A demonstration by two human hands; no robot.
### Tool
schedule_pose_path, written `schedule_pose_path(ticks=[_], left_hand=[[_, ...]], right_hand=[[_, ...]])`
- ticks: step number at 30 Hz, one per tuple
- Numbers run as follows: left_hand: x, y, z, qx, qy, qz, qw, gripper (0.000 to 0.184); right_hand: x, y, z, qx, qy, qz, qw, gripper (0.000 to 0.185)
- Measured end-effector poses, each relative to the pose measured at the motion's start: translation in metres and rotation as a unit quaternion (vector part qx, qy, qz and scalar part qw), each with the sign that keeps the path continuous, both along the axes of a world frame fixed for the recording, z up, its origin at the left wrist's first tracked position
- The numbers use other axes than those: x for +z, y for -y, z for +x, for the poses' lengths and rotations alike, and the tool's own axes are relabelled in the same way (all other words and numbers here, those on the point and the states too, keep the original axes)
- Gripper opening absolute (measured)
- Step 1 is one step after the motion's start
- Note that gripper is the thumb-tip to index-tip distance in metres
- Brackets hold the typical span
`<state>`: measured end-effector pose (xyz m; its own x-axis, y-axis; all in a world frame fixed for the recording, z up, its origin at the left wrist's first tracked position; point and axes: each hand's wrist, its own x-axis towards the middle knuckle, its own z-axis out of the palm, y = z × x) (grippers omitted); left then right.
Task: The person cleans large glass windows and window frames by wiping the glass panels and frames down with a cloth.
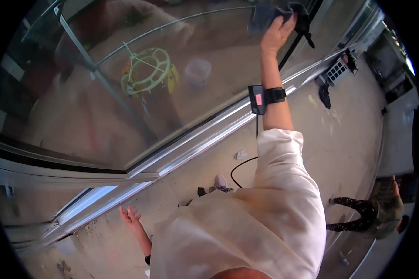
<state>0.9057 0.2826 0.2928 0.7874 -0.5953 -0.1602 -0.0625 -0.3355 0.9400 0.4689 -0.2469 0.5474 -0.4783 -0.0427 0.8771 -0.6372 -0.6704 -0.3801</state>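
High against the large window pane [172,116], my right hand [279,33] presses a dark cloth [299,17] to the glass near the frame's upright edge. Its fingers bend over the cloth, part of which hangs loose to the right. A black strapped device [258,99] sits on my right forearm, and a cable runs down from it. Down at the lower left, my left hand [131,219] hovers in front of the window's metal sill, fingers apart and holding nothing. A dark band circles that wrist.
Behind the glass hang a round green clip hanger [146,69] and a clear plastic tub [198,72]. Crumpled paper [240,154] lies on the floor. Another person [377,214] stands at the right. A grey-white crate [337,70] and a black item [325,95] lie farther along.
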Motion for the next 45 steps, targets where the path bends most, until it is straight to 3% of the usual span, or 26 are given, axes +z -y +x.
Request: schedule_pose_path(ticks=[2, 4, 7, 10, 12, 13, 18, 22, 24, 26, 28, 29, 32, 35, 36, 40, 42, 43, 45], left_hand=[[0.003, 0.018, -0.020, -0.012, -0.006, 0.013, 1.000, 0.051], [0.018, 0.031, -0.044, -0.027, -0.015, 0.019, 0.999, 0.053], [0.017, 0.021, -0.056, -0.008, -0.012, 0.021, 1.000, 0.052], [0.002, -0.006, -0.047, 0.028, -0.010, 0.028, 0.999, 0.052], [0.000, -0.024, -0.039, 0.071, -0.015, 0.030, 0.997, 0.052], [0.001, -0.034, -0.036, 0.080, -0.020, 0.025, 0.996, 0.052], [0.006, -0.085, -0.008, 0.139, -0.021, 0.005, 0.990, 0.051], [0.001, -0.129, 0.015, 0.198, -0.054, -0.034, 0.978, 0.052], [0.008, -0.146, 0.023, 0.198, -0.048, -0.019, 0.979, 0.053], [0.014, -0.158, 0.031, 0.198, -0.032, 0.005, 0.980, 0.053], [0.012, -0.166, 0.035, 0.192, -0.028, 0.010, 0.981, 0.054], [0.009, -0.168, 0.036, 0.193, -0.030, 0.005, 0.981, 0.054], [0.015, -0.161, 0.033, 0.174, -0.028, 0.041, 0.983, 0.054], [0.012, -0.136, 0.026, 0.143, -0.028, 0.050, 0.988, 0.053], [0.014, -0.126, 0.023, 0.137, -0.023, 0.058, 0.989, 0.053], [0.019, -0.074, 0.001, 0.107, -0.007, 0.049, 0.993, 0.054], [0.016, -0.049, -0.011, 0.097, -0.007, 0.048, 0.994, 0.053], [0.014, -0.036, -0.017, 0.077, -0.011, 0.041, 0.996, 0.052], [0.014, -0.017, -0.033, 0.072, 0.007, 0.050, 0.996, 0.052]], right_hand=[[-0.034, 0.029, -0.038, -0.038, 0.029, 0.000, 0.999, 0.045], [-0.077, 0.042, -0.060, -0.035, 0.086, 0.078, 0.993, 0.047], [-0.127, 0.021, -0.045, 0.024, 0.212, 0.169, 0.962, 0.049], [-0.169, -0.003, -0.007, 0.019, 0.293, 0.299, 0.908, 0.051], [-0.174, -0.036, 0.047, 0.048, 0.296, 0.309, 0.903, 0.052], [-0.152, -0.071, 0.092, 0.120, 0.297, 0.274, 0.907, 0.054], [-0.150, -0.177, 0.261, 0.099, 0.041, 0.215, 0.971, 0.055], [-0.143, -0.250, 0.364, 0.212, -0.095, 0.143, 0.962, 0.051], [-0.139, -0.273, 0.393, 0.191, -0.211, 0.109, 0.953, 0.031], [-0.169, -0.279, 0.422, 0.221, -0.255, 0.049, 0.940, 0.014], [-0.178, -0.288, 0.433, 0.269, -0.346, 0.037, 0.898, 0.008], [-0.173, -0.290, 0.430, 0.280, -0.340, -0.001, 0.897, 0.008], [-0.182, -0.269, 0.399, 0.335, -0.454, -0.045, 0.824, 0.008], [-0.180, -0.234, 0.334, 0.301, -0.578, -0.053, 0.757, 0.005], [-0.178, -0.220, 0.311, 0.296, -0.578, -0.055, 0.759, 0.006], [-0.165, -0.160, 0.217, 0.212, -0.440, -0.004, 0.872, 0.014], [-0.158, -0.127, 0.160, 0.127, -0.446, -0.003, 0.886, 0.019], [-0.179, -0.101, 0.132, 0.019, -0.445, 0.060, 0.893, 0.025], [-0.151, -0.073, 0.087, 0.053, -0.267, 0.060, 0.960, 0.036]])
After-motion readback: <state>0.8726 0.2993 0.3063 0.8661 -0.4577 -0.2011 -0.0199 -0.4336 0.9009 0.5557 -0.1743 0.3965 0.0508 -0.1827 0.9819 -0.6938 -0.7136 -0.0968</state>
